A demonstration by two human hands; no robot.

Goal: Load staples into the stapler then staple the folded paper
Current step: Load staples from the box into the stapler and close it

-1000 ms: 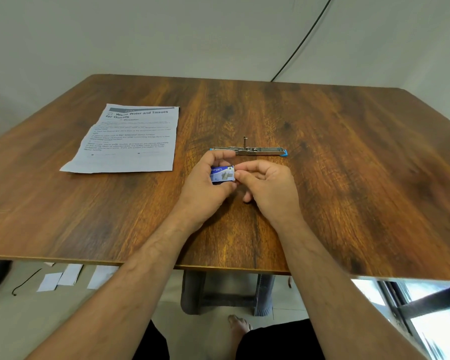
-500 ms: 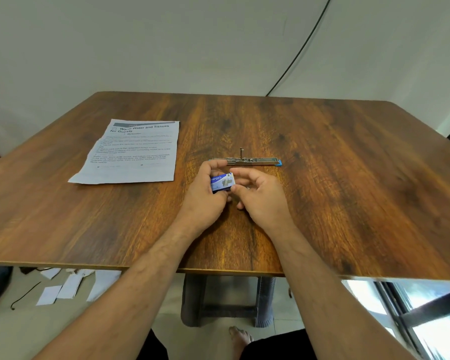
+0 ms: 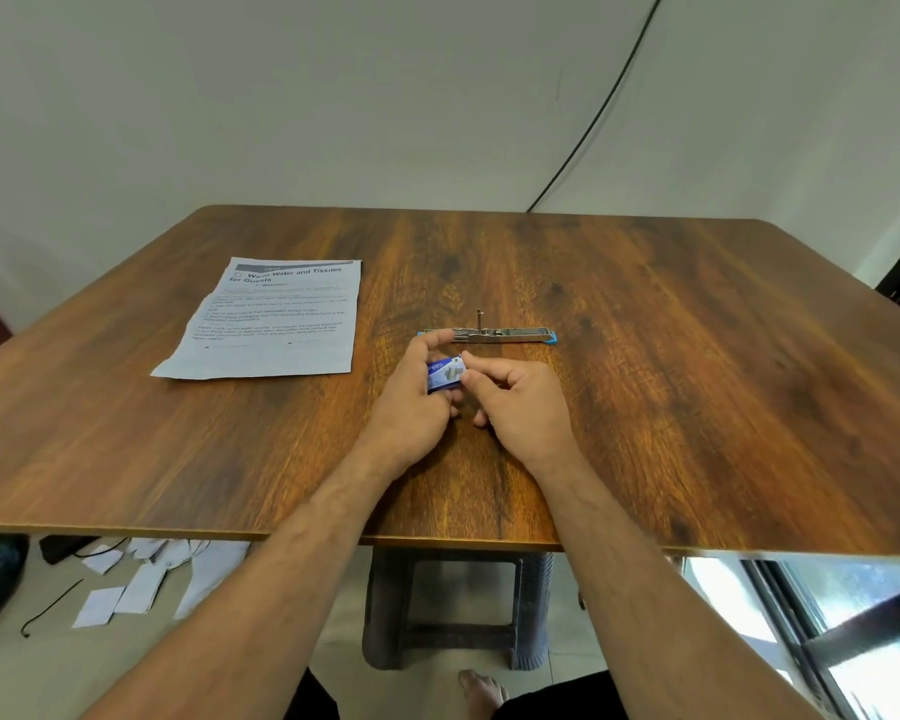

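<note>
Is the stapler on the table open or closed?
Open: the stapler lies spread flat in one long strip behind the hands.

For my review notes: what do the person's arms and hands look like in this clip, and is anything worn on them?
Both forearms are bare from the bottom edge of the frame up to the wrists, with no sleeves in view. The left hand and right hand wear no gloves, and no watch, bracelet or ring shows on the wrists or fingers. No cables, straps or markings are visible on either arm.
</note>
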